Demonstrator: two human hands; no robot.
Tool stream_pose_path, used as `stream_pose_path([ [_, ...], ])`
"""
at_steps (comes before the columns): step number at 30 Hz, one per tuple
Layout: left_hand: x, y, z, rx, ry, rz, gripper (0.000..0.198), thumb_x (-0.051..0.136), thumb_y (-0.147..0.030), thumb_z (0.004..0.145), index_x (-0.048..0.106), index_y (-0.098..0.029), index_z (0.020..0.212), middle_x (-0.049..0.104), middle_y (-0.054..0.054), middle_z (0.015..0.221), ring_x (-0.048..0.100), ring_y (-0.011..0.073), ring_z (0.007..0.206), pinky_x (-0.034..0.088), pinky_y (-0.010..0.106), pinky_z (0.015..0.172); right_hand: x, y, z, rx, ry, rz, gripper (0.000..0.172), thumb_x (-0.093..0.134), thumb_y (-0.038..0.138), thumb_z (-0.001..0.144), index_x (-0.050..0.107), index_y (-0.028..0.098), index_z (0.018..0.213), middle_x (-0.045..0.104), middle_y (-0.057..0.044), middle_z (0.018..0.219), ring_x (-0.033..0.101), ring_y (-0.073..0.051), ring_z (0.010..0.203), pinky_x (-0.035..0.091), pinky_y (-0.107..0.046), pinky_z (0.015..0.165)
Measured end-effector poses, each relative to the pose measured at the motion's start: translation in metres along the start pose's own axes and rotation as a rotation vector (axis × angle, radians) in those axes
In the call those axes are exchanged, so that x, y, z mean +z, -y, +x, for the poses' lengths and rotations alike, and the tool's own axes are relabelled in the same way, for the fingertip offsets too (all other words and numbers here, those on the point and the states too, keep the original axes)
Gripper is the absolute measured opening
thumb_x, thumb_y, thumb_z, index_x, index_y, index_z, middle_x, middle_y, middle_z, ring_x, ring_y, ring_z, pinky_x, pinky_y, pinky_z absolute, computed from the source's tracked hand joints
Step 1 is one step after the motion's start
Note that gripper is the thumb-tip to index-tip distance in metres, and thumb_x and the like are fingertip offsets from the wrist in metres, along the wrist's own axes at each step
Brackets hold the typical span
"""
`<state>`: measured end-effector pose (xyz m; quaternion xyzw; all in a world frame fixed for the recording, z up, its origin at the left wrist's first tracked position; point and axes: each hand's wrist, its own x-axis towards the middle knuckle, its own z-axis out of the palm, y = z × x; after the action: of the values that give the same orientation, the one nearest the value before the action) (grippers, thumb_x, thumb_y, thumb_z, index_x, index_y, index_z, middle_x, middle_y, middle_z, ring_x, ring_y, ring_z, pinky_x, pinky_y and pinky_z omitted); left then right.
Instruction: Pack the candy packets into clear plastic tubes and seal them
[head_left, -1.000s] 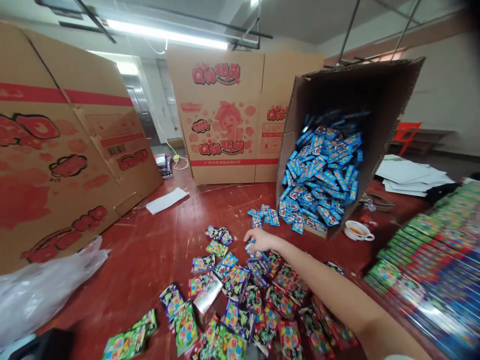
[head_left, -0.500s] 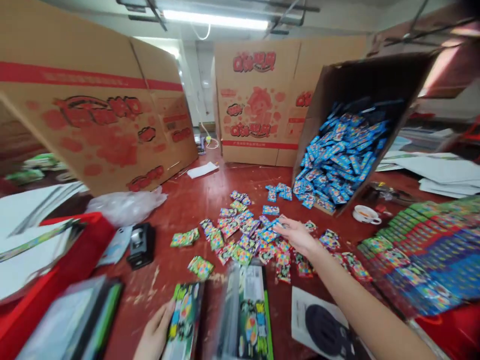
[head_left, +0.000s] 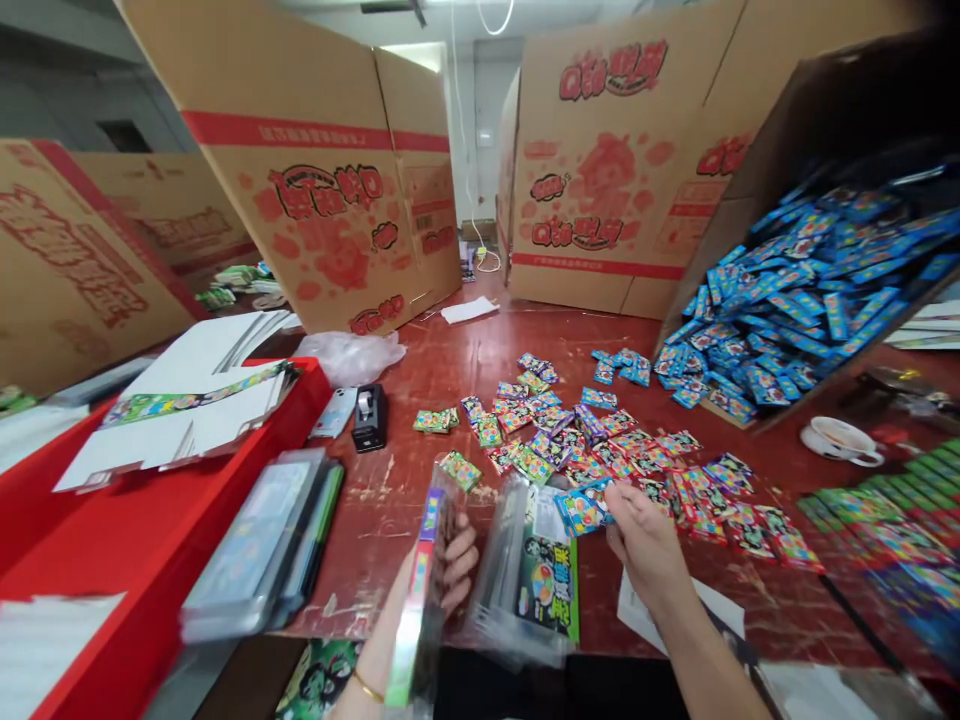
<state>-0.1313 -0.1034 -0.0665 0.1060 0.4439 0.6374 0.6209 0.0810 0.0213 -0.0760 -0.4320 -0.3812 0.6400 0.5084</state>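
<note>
My right hand (head_left: pixel 645 540) is closed on a small blue packet (head_left: pixel 581 510), held just above the red table near its front edge. My left hand (head_left: pixel 450 570) grips an upright flat box (head_left: pixel 420 600) with a clear plastic front and a green and yellow edge. A clear plastic tray with a printed card (head_left: pixel 532 580) lies between my two hands. Several small colourful packets (head_left: pixel 600 450) are scattered on the table beyond my hands.
A tipped cardboard box (head_left: pixel 825 280) spills blue packets at the right. Large printed cartons (head_left: pixel 322 180) stand at the back and left. A red bin (head_left: pixel 135 540) holds flat white cards. A black device (head_left: pixel 370 417), a cup (head_left: pixel 840 440) and stacked packs (head_left: pixel 900 530) sit nearby.
My right hand pulled back from the scattered pile toward me with a blue packet in it. My left hand raised the flat box upright. My view swung left and down.
</note>
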Motion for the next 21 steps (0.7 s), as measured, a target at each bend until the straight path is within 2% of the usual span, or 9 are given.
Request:
stream_pose_path([
  [1,0.001,0.004,0.0,0.013,-0.015,-0.004,0.033,0.058,-0.053,0.078,0.056,-0.02,0.071,0.031,-0.009,0.045,0.017,0.004,0.03,0.007,0.014,0.023,0.001,0.001,-0.005,0.007,0.017,0.038,0.038,0.081,0.044,0.059,0.06,0.02,0.081,0.059,0.007,0.057,0.039,-0.002,0.029,0.028,-0.012,0.027],
  [3,0.003,0.009,0.0,0.031,-0.059,0.01,0.033,0.054,-0.054,0.079,0.054,-0.022,0.069,0.025,-0.01,0.045,0.01,0.0041,0.03,-0.003,0.015,0.023,0.002,0.001,-0.015,0.042,0.082,0.136,0.039,0.083,0.041,0.058,0.06,0.022,0.083,0.066,0.003,0.066,0.058,-0.009,0.044,0.047,-0.018,0.04],
  [5,0.007,0.01,-0.001,0.034,-0.095,0.027,0.032,0.055,-0.053,0.079,0.055,-0.022,0.071,0.029,-0.009,0.045,0.013,0.0035,0.028,-0.003,0.015,0.022,0.003,0.0,-0.021,0.07,0.155,0.234,0.034,0.078,0.047,0.063,0.063,0.021,0.08,0.071,-0.003,0.082,0.068,-0.018,0.07,0.056,-0.028,0.061],
  [6,0.009,0.009,-0.002,0.029,-0.105,0.041,0.031,0.056,-0.053,0.079,0.056,-0.022,0.072,0.035,-0.008,0.045,0.018,0.0032,0.027,0.002,0.014,0.021,0.004,-0.001,-0.022,0.081,0.171,0.266,0.033,0.075,0.05,0.066,0.066,0.021,0.078,0.071,-0.005,0.089,0.068,-0.019,0.077,0.057,-0.029,0.065],
  [8,0.014,0.003,-0.005,0.008,-0.104,0.067,0.029,0.062,-0.049,0.077,0.059,-0.021,0.076,0.049,-0.005,0.048,0.036,0.0048,0.028,0.021,0.014,0.022,0.005,-0.002,-0.023,0.105,0.164,0.29,0.031,0.075,0.049,0.067,0.069,0.02,0.077,0.071,-0.006,0.094,0.067,-0.019,0.08,0.056,-0.028,0.064],
  [10,0.02,-0.004,-0.006,0.004,-0.106,0.114,0.028,0.069,-0.043,0.073,0.062,-0.018,0.085,0.063,-0.001,0.058,0.056,0.0101,0.04,0.042,0.018,0.034,0.005,-0.002,-0.022,0.15,0.155,0.293,0.031,0.08,0.037,0.064,0.071,0.022,0.089,0.072,-0.004,0.092,0.067,-0.016,0.076,0.055,-0.025,0.063],
  [11,0.023,-0.007,-0.006,0.012,-0.112,0.157,0.031,0.072,-0.04,0.071,0.063,-0.017,0.09,0.068,0.001,0.064,0.062,0.0134,0.049,0.048,0.02,0.042,0.005,0.0,-0.022,0.176,0.17,0.299,0.037,0.081,0.032,0.063,0.069,0.023,0.097,0.072,-0.003,0.092,0.067,-0.016,0.076,0.054,-0.024,0.063],
  [15,0.033,-0.001,-0.006,0.083,-0.105,0.397,0.048,0.076,-0.044,0.065,0.062,-0.017,0.101,0.075,0.004,0.08,0.07,0.0231,0.074,0.054,0.03,0.064,0.007,0.015,-0.022,0.217,0.256,0.317,0.057,0.079,0.027,0.064,0.059,0.023,0.117,0.07,-0.004,0.096,0.067,-0.016,0.078,0.054,-0.025,0.064],
  [21,0.048,0.027,-0.018,0.233,-0.007,0.631,0.038,0.07,-0.045,0.072,0.063,-0.016,0.096,0.073,0.007,0.088,0.067,0.0243,0.083,0.052,0.031,0.074,0.045,0.032,-0.011,-0.035,0.263,0.151,0.058,0.08,0.03,0.061,0.058,0.023,0.114,0.072,-0.005,0.096,0.067,-0.02,0.085,0.054,-0.032,0.075],
])
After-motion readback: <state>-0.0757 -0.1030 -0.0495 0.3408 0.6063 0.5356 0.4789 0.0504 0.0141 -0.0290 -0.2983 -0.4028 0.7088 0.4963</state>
